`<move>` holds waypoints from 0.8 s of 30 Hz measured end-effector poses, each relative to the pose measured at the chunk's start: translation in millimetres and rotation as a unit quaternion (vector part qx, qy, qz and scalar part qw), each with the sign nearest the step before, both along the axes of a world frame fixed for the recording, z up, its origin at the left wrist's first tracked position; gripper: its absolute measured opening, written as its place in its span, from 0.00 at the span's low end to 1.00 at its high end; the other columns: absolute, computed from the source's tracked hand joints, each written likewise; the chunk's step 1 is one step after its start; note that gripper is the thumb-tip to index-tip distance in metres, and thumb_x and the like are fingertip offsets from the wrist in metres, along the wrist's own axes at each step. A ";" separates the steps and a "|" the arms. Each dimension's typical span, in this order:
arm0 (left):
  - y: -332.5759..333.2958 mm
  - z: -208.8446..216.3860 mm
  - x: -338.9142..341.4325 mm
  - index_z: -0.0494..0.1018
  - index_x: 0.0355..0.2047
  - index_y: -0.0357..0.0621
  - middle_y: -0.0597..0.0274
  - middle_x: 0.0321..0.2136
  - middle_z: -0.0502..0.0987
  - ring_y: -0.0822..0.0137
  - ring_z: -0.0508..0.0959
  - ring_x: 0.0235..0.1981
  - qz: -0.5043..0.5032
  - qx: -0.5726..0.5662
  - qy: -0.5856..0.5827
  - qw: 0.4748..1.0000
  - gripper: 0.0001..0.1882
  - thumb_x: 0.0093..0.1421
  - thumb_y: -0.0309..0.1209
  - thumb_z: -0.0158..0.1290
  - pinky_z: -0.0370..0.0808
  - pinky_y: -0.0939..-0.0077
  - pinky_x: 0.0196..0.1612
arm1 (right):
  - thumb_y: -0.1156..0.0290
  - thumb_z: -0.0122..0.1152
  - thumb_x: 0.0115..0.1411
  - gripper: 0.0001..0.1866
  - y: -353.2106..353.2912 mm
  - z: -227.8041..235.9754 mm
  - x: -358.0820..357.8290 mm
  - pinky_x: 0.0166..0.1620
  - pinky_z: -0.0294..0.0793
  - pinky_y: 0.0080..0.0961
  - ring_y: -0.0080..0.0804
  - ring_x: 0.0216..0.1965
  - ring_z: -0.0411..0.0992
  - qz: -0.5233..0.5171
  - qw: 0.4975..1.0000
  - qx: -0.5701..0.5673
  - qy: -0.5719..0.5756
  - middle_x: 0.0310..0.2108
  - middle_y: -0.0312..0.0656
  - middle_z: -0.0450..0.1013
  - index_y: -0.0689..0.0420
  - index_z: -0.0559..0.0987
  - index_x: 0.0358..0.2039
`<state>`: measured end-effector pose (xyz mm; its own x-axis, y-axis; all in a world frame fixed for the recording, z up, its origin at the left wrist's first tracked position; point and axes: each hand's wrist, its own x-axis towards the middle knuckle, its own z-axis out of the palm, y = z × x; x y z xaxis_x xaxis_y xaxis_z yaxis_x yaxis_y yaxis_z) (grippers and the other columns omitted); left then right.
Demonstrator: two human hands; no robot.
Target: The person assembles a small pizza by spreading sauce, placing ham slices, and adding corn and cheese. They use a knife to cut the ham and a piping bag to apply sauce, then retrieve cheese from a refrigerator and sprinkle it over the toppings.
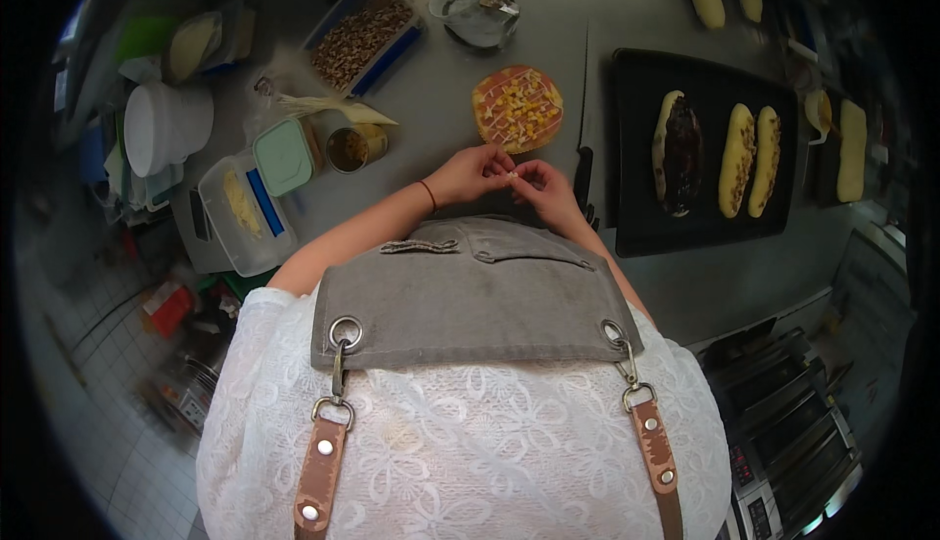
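Note:
My left hand (472, 174) and my right hand (546, 190) meet fingertip to fingertip close in front of my apron. Both pinch a tiny whitish bit (512, 177), too small to name. Just beyond them lies a round flat pastry (517, 107) with an orange-pink top, yellow pieces and thin pale drizzled lines. Neither hand touches it. A long knife (584, 173) with a black handle lies right beside my right hand. Left of my left hand stands an open tin (354, 147) with something yellowish-brown inside.
A black tray (636, 232) on the right carries several long loaves, one dark-coated. Farther back are a tub of chopped nuts (360, 36) and a clear jug (475, 9). A piping bag (338, 109), a green-lidded box (284, 156) and a plastic tub (235, 246) stand left.

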<state>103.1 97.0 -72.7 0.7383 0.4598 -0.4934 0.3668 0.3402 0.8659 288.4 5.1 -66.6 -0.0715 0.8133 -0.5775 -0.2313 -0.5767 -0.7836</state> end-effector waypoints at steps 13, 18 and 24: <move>3.9 46.9 12.5 0.71 0.43 0.40 0.55 0.32 0.81 0.61 0.82 0.36 -0.070 0.191 0.028 0.979 0.14 0.55 0.23 0.57 0.77 0.70 0.40 | 0.70 0.63 0.60 0.08 5.6 3.4 11.1 0.32 0.72 0.19 0.21 0.26 0.71 0.041 0.995 -0.062 0.064 0.28 0.35 0.74 0.59 0.75 0.35; 3.6 45.7 15.1 0.71 0.44 0.39 0.55 0.33 0.81 0.63 0.82 0.36 -0.037 0.182 0.025 0.982 0.14 0.57 0.23 0.57 0.77 0.72 0.40 | 0.70 0.62 0.59 0.07 10.6 -3.3 14.0 0.29 0.71 0.19 0.20 0.25 0.70 0.026 0.998 -0.054 0.034 0.27 0.35 0.73 0.59 0.75 0.33; 16.9 22.6 11.4 0.71 0.44 0.39 0.59 0.34 0.80 0.71 0.79 0.35 0.065 0.119 0.058 0.989 0.14 0.59 0.27 0.58 0.76 0.74 0.40 | 0.73 0.62 0.56 0.06 29.7 -12.1 30.8 0.27 0.70 0.18 0.19 0.24 0.70 -0.062 0.995 -0.032 -0.076 0.25 0.35 0.73 0.59 0.75 0.32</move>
<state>114.5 113.9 -50.1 0.6102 0.6602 -0.4380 0.4356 0.1822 0.8815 319.2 34.8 -78.7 0.1184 0.7715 -0.6251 -0.1856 -0.6012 -0.7772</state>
